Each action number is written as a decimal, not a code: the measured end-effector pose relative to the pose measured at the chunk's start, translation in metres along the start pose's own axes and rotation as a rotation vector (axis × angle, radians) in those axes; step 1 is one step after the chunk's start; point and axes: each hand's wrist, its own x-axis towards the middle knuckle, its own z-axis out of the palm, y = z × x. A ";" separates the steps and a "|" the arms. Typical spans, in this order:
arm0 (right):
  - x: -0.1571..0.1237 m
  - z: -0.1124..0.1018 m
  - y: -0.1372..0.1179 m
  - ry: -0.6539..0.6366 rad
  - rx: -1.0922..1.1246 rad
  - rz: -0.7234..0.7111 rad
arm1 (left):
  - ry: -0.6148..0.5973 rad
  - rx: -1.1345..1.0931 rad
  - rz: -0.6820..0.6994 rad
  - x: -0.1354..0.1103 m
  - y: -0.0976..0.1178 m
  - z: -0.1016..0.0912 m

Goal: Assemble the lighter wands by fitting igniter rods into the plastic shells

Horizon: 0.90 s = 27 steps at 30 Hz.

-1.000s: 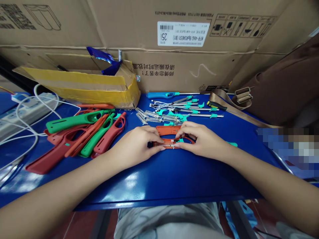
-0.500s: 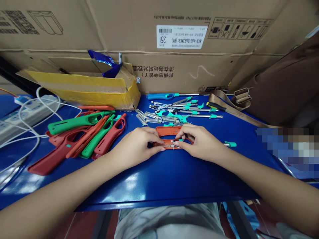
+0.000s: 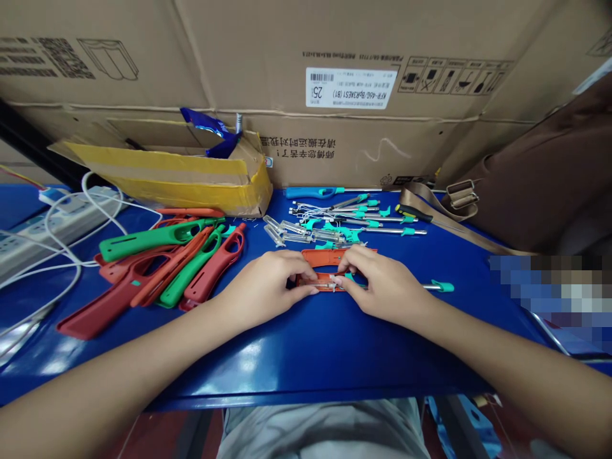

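An orange lighter shell (image 3: 321, 257) lies on the blue table (image 3: 306, 357) in front of me. My left hand (image 3: 262, 285) grips its left end, fingers curled and pinching. My right hand (image 3: 382, 285) pinches a thin metal and clear insert (image 3: 329, 282) lying in the shell, whose metal tube with a teal tip (image 3: 440, 286) sticks out to the right past my wrist.
A heap of red, orange and green lighter shells (image 3: 162, 261) lies at left. More inserts with teal parts (image 3: 349, 220) lie behind my hands. A yellow-taped carton (image 3: 176, 175), a power strip with white cables (image 3: 43, 220), big cardboard boxes and a brown bag (image 3: 540, 172) ring the table.
My hands and the shell have stayed nearly in place; the fingers shifted slightly on the insert. The view has tilted a little, so everything sits slightly lower in the picture.
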 end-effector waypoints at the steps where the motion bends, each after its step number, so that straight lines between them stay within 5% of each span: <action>1: 0.000 0.001 0.000 0.004 -0.001 0.002 | 0.001 -0.003 0.005 0.000 0.000 0.000; 17: 0.007 -0.014 0.022 0.056 0.085 -0.031 | 0.047 0.059 0.015 -0.004 0.001 0.005; 22: 0.006 -0.024 0.038 -0.079 0.047 -0.061 | 0.067 0.091 0.026 -0.005 0.002 0.003; 27: 0.005 -0.032 0.039 -0.074 0.012 -0.059 | 0.061 0.115 0.036 -0.004 0.003 0.002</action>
